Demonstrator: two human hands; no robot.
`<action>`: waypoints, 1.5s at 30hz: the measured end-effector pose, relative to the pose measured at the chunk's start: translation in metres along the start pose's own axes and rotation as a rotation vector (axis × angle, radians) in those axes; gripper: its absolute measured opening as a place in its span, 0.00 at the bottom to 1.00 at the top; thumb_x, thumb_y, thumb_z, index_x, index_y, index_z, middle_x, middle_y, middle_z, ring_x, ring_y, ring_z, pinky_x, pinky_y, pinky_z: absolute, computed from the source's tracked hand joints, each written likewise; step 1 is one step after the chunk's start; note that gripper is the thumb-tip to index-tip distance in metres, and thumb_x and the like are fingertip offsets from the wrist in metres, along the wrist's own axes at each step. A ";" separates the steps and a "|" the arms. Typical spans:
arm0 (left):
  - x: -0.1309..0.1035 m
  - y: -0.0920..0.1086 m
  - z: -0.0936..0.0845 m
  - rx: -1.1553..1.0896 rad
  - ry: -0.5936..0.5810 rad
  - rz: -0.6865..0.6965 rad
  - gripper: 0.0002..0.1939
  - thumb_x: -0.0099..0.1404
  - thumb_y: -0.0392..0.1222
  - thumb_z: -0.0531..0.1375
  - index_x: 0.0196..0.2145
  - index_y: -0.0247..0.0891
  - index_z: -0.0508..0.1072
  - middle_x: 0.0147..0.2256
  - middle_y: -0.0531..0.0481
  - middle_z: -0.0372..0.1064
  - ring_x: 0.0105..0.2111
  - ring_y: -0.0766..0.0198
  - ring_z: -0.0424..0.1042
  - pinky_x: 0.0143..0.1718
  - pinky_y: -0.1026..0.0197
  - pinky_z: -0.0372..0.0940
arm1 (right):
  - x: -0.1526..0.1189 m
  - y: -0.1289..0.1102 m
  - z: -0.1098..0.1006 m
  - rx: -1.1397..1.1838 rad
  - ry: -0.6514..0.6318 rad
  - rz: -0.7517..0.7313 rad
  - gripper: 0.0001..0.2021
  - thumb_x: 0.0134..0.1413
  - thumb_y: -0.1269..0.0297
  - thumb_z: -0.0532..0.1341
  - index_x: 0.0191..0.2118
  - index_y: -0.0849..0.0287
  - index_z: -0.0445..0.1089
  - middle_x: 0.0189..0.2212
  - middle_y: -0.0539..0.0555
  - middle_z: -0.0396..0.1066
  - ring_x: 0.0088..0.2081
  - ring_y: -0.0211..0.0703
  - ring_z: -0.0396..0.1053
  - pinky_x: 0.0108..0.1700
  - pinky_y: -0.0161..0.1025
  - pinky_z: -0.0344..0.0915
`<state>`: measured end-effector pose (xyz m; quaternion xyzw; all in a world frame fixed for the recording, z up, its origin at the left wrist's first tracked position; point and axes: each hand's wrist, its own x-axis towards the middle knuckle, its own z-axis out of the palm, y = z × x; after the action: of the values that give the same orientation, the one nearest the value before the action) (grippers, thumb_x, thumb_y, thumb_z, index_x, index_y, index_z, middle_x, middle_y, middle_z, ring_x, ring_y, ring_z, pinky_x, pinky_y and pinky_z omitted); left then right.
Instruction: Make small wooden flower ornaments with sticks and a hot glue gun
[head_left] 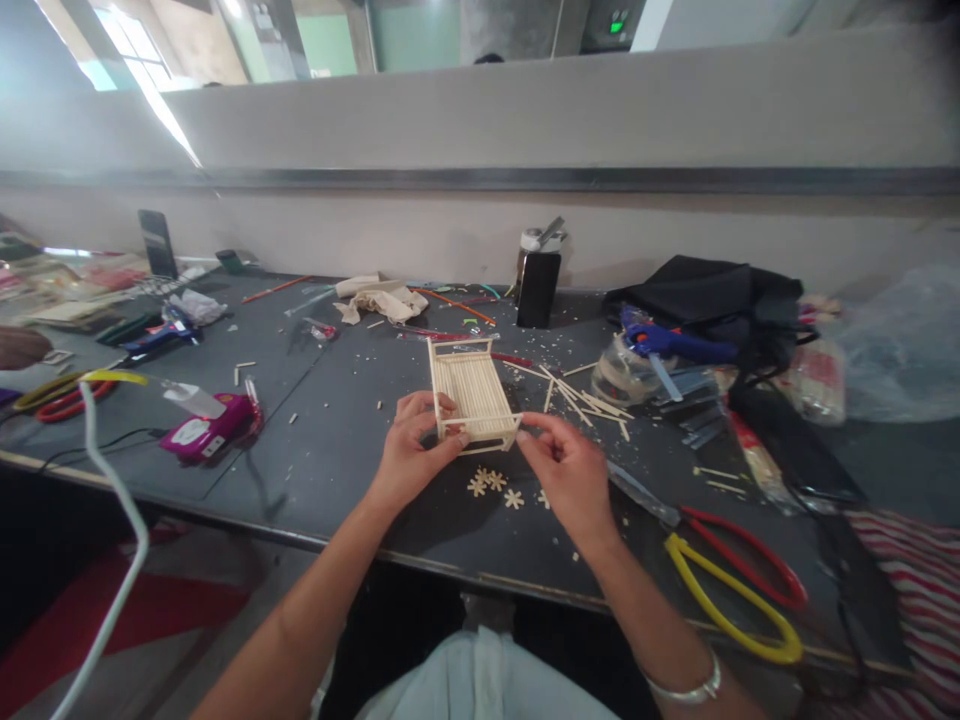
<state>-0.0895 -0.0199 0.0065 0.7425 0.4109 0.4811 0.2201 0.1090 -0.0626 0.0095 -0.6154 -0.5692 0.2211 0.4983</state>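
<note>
A small bed-shaped frame of pale wooden sticks (474, 388) is at the middle of the dark table. My left hand (414, 445) grips its near left corner, thumb in front and fingers behind the post. At the near right corner, the fingertips of my right hand (566, 465) touch the frame, the index finger stretched along it and the others curled. Several small star-shaped wooden pieces (487, 482) lie on the table just below the frame. Loose sticks (581, 398) are scattered to the right of it.
Scissors with red and yellow handles (731, 590) lie at the right front. A blue glue gun (667, 342) rests on a jar at the right. A phone (538, 290) stands behind; a magenta device (206, 430) is left. Another person's hand (22, 348) shows far left.
</note>
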 end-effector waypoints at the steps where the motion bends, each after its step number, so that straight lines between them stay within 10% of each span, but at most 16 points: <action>1: 0.002 0.002 0.001 0.009 -0.010 0.014 0.02 0.58 0.40 0.66 0.31 0.44 0.78 0.41 0.48 0.71 0.48 0.54 0.66 0.53 0.43 0.60 | 0.001 0.002 0.001 0.005 -0.017 0.001 0.11 0.53 0.61 0.61 0.40 0.59 0.76 0.16 0.42 0.55 0.20 0.35 0.55 0.25 0.34 0.54; 19: 0.016 0.006 0.011 -0.082 -0.082 -0.030 0.03 0.55 0.39 0.68 0.28 0.43 0.78 0.40 0.47 0.74 0.45 0.55 0.68 0.54 0.43 0.57 | 0.033 -0.007 -0.012 -0.042 -0.306 -0.214 0.17 0.46 0.64 0.66 0.45 0.55 0.75 0.42 0.55 0.70 0.43 0.47 0.67 0.41 0.42 0.62; 45: 0.008 -0.002 0.017 -0.079 -0.043 0.031 0.03 0.55 0.40 0.68 0.30 0.44 0.79 0.39 0.48 0.74 0.45 0.56 0.68 0.54 0.43 0.59 | 0.053 -0.001 -0.016 0.102 -0.435 -0.091 0.06 0.46 0.64 0.65 0.32 0.58 0.75 0.30 0.50 0.73 0.32 0.39 0.68 0.38 0.38 0.63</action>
<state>-0.0740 -0.0110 0.0019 0.7497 0.3753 0.4841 0.2504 0.1354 -0.0197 0.0321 -0.5008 -0.6785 0.3544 0.4040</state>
